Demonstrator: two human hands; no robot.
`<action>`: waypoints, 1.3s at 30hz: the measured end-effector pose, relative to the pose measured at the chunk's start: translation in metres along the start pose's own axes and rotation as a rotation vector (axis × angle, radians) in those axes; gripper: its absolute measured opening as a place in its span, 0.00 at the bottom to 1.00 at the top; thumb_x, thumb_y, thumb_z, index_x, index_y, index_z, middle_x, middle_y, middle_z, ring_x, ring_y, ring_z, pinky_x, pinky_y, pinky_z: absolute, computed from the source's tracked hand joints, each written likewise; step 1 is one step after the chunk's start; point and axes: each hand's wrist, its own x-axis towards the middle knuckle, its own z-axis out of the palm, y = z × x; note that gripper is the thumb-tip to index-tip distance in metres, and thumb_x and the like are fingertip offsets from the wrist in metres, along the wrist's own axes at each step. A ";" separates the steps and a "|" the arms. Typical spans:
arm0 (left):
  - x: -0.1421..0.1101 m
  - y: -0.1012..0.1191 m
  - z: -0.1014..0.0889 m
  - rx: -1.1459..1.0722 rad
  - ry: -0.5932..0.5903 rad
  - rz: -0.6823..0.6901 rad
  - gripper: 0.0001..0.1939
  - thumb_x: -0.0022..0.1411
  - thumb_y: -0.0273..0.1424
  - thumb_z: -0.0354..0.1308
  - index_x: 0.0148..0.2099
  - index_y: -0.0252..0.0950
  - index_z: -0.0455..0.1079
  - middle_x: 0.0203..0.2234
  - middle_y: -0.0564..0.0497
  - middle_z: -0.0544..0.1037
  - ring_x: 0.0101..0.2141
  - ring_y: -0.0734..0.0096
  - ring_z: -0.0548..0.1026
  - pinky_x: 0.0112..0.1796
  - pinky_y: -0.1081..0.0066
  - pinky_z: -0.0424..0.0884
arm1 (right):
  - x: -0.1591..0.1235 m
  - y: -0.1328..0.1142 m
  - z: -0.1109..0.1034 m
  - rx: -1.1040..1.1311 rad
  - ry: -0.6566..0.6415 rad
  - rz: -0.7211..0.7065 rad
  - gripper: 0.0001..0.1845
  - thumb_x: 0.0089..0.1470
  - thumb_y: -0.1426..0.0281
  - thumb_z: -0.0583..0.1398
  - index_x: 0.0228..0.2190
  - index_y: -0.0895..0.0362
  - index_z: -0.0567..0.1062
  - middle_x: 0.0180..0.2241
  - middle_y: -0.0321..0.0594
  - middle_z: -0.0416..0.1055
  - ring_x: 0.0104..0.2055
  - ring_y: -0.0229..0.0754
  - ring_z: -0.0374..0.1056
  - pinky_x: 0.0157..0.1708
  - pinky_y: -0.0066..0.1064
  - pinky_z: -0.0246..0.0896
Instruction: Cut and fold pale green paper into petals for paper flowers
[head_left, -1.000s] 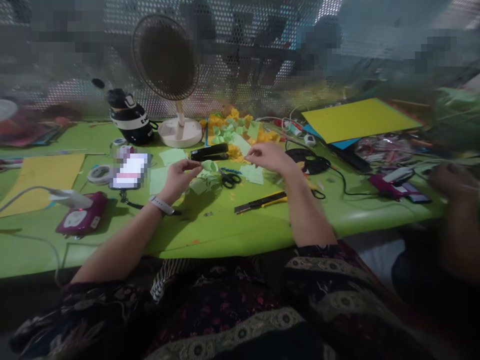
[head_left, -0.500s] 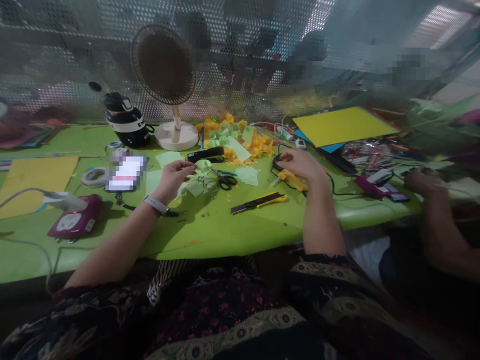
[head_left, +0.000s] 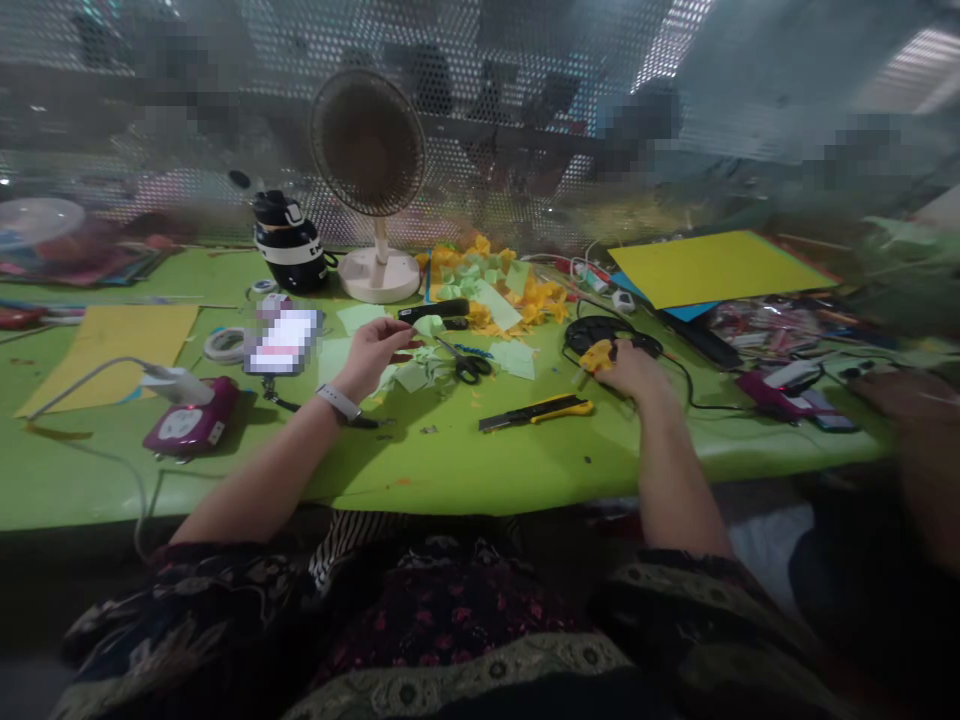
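Note:
My left hand (head_left: 377, 352), with a pale band on its wrist, pinches at a curled light-green paper piece (head_left: 429, 326); the exact grip is partly hidden. Cut green paper scraps (head_left: 412, 376) lie under it. Close to its right are black-handled scissors (head_left: 471, 368) and a black stapler (head_left: 433, 311). My right hand (head_left: 631, 368) has its fingers curled in at a crumpled yellow-orange piece (head_left: 598, 355), beside a black round dish-like thing (head_left: 611, 330) with a cord. Just left of my right forearm lies a yellow-and-black utility knife (head_left: 536, 412).
Behind are a desk fan (head_left: 379, 277), a dark bottle (head_left: 291, 250) and a pile of yellow and green paper pieces (head_left: 480, 280). Yellow sheets (head_left: 720, 268) lie at back right. Left are a phone (head_left: 283, 342), tape roll (head_left: 225, 345) and purple power adapter (head_left: 191, 418). Another person's hand (head_left: 907, 390) is far right.
My right hand has left the green paper by my left hand, moved right to the black round thing and closed at the yellow-orange piece. My left hand keeps its pinch. The view has shifted slightly.

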 end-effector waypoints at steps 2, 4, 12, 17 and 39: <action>-0.001 0.001 0.002 -0.028 -0.020 0.012 0.12 0.52 0.30 0.69 0.35 0.35 0.69 0.28 0.51 0.79 0.34 0.66 0.83 0.31 0.72 0.74 | 0.004 0.002 0.003 0.011 0.025 -0.019 0.37 0.53 0.62 0.64 0.59 0.66 0.64 0.55 0.64 0.70 0.54 0.59 0.71 0.49 0.40 0.65; -0.002 0.001 0.003 -0.051 -0.041 0.030 0.12 0.53 0.30 0.69 0.36 0.35 0.68 0.28 0.52 0.78 0.34 0.66 0.83 0.32 0.71 0.76 | 0.006 0.004 0.005 0.033 0.037 -0.028 0.38 0.53 0.62 0.64 0.60 0.67 0.63 0.55 0.64 0.70 0.55 0.60 0.71 0.50 0.41 0.65; 0.008 -0.012 0.004 -0.062 -0.045 0.173 0.15 0.54 0.31 0.69 0.39 0.36 0.66 0.32 0.49 0.80 0.35 0.69 0.82 0.39 0.67 0.78 | 0.002 0.004 -0.003 0.339 0.265 0.038 0.40 0.48 0.62 0.64 0.60 0.62 0.63 0.55 0.63 0.70 0.57 0.63 0.69 0.53 0.47 0.64; 0.011 -0.016 0.002 0.051 -0.013 0.307 0.17 0.48 0.29 0.72 0.39 0.35 0.69 0.30 0.51 0.78 0.34 0.72 0.78 0.39 0.70 0.75 | 0.000 -0.010 -0.019 0.811 0.561 0.003 0.36 0.45 0.60 0.63 0.56 0.54 0.63 0.50 0.53 0.75 0.50 0.58 0.75 0.47 0.47 0.70; -0.002 -0.010 0.006 0.223 0.114 0.383 0.12 0.50 0.30 0.70 0.33 0.37 0.69 0.27 0.53 0.77 0.29 0.73 0.75 0.35 0.70 0.73 | -0.104 -0.163 -0.032 1.127 -0.159 -0.749 0.16 0.46 0.58 0.65 0.33 0.54 0.69 0.31 0.37 0.73 0.30 0.40 0.66 0.31 0.34 0.63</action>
